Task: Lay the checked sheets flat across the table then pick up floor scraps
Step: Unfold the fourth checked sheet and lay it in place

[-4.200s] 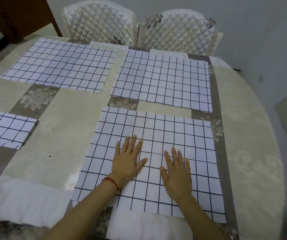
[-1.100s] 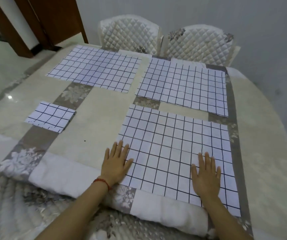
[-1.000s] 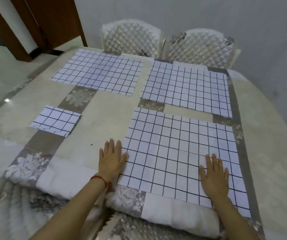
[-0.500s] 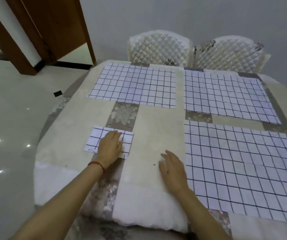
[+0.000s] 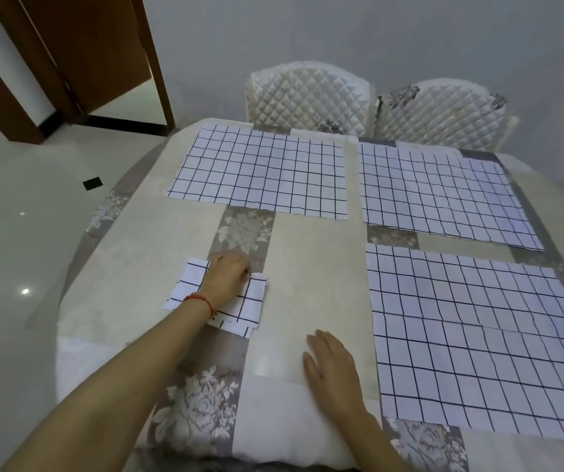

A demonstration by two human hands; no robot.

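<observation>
Three large checked sheets (image 5: pixel 471 338) are lying flat on the table (image 5: pixel 314 267). Left hand (image 5: pixel 226 279) is pressing the small checked piece (image 5: pixel 251 301), possibly pinching its far edge; dragging risks bunching. Right hand (image 5: pixel 333 366) is resting open, empty. Floor scrap (image 5: pixel 92 183) is waiting.

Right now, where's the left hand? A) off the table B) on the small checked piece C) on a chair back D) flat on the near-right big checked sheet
B: the left hand lies on the small checked piece near the table's left side, while the right hand rests on bare tablecloth beside the near-right sheet.
</observation>
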